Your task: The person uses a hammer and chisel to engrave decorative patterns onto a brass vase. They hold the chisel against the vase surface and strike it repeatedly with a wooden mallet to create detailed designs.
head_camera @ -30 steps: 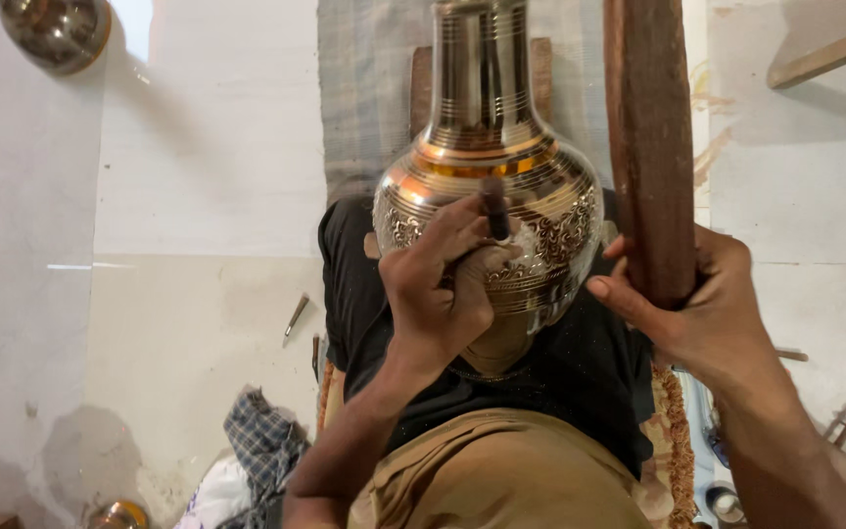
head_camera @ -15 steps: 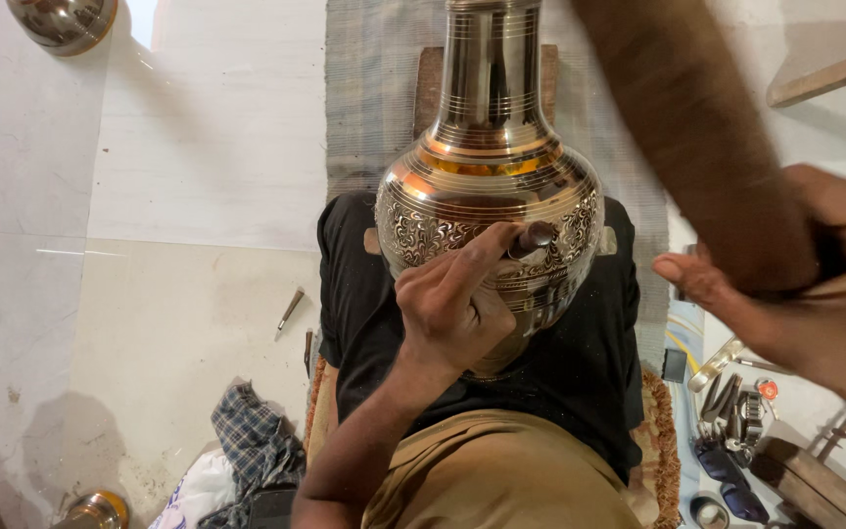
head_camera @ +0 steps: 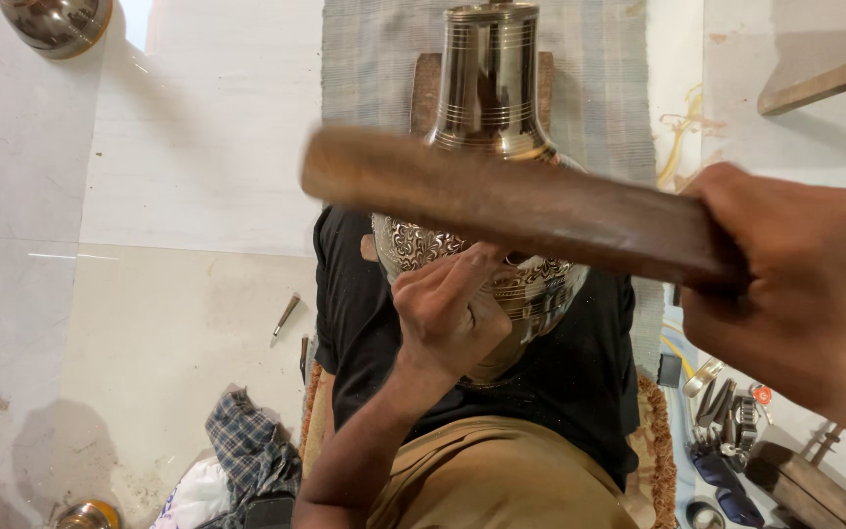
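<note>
While the head camera looks straight down, the engraved brass vase (head_camera: 487, 211) lies in the person's lap with its banded neck pointing away, its round belly resting against a black cloth (head_camera: 580, 372) spread over the tan trousers (head_camera: 501, 480). The left hand (head_camera: 452, 313) is curled tight against the vase's patterned belly, fingers (head_camera: 443, 279) bunched as if pinching a small tool — the tool itself is hidden behind them, so what it grips cannot be told. The right hand (head_camera: 795, 284) is closed around the near end of a long wooden mallet (head_camera: 511, 206), which crosses the picture just above the vase's shoulder and blocks the view of where the neck meets the body; the wood is blurred. Beyond the neck sit a small wooden block (head_camera: 427, 88) and a grey woven mat (head_camera: 599, 78) on the pale tiled floor (head_camera: 149, 196). Around the lap: two small chisels (head_camera: 286, 315) on the tiles to the left, a checked cloth (head_camera: 247, 446) near the knee, another rounded metal pot (head_camera: 56, 22) at the top left corner — well apart from the work — and a cluster of metal tools (head_camera: 727, 416) at the lower right, beside a wooden piece (head_camera: 815, 485). A second wooden handle (head_camera: 820, 83) lies at the upper right.
</note>
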